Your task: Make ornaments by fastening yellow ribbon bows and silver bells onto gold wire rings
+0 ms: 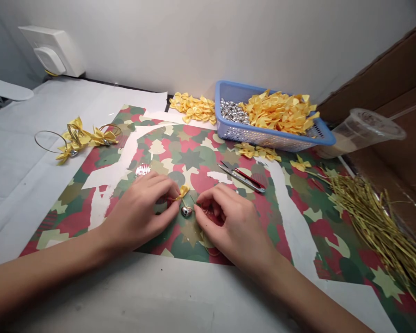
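Bare forearms [38, 282] lead to the left hand [138, 212], pinching the wire of a yellow satin bow [183, 191], and the right hand [232, 222], curled beside a silver heart charm [186, 211], its grip unclear; a loosened pinch could drop the charm onto the wrapping paper [194, 157].

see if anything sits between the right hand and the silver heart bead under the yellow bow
Nothing visible does: the right hand is just beside the silver heart bead, with only a narrow gap above the patterned paper.

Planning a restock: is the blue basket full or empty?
Full: the blue basket is heaped with yellow ribbon bows rising above its rim, beside a mass of silver beads.
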Tool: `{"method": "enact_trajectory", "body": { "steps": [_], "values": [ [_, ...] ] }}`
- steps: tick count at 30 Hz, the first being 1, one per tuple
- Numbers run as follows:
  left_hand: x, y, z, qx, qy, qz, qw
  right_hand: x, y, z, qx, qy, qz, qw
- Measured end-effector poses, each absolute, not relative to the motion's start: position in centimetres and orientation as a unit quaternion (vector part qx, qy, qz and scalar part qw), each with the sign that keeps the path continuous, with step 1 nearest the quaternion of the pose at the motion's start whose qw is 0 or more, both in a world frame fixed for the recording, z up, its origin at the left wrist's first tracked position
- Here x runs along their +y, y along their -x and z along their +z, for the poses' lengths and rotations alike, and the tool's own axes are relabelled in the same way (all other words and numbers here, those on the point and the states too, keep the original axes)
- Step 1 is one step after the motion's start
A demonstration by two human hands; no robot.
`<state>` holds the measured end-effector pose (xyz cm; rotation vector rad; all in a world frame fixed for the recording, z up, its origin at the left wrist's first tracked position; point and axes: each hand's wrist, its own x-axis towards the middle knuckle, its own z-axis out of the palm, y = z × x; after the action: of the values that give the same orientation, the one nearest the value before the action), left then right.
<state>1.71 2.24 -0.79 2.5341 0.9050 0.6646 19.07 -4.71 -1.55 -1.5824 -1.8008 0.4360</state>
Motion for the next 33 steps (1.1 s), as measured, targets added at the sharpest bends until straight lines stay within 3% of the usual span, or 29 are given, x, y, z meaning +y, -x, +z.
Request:
{"method": "enact_trajectory", "body": {
  "steps": [6, 16, 23, 27, 30, 33],
  "values": [
    [2.3, -1.6, -0.4, 0.356, -0.851, 0.25, 0.294, -4.7, -20.0, -0.8, -0.697, 0.646, 0.187, 0.249],
    [3.0, -0.9, -0.5, 0.367, -0.835, 0.243, 0.33, -2.3, -20.1, 1.0, -0.725, 0.66, 0.164, 0.111],
    [2.3, -0.9, -0.4, 0.307, -0.852, 0.208, 0.369, -3.5, -22.7, 2.1, -0.642, 0.604, 0.415, 0.226],
    [1.9, -1.1, -0.4, 0.296, -0.86, 0.194, 0.367, -4.8, -23.7, 1.2, -0.566, 0.585, 0.495, 0.304],
    [1.8, -1.2, -0.7, 0.293, -0.863, 0.201, 0.36, -5.2, -23.4, 0.2, -0.553, 0.574, 0.493, 0.347],
    [1.8, -1.3, -1.0, 0.302, -0.864, 0.203, 0.348, -5.3, -22.6, -0.3, -0.608, 0.58, 0.402, 0.364]
  ]
}}
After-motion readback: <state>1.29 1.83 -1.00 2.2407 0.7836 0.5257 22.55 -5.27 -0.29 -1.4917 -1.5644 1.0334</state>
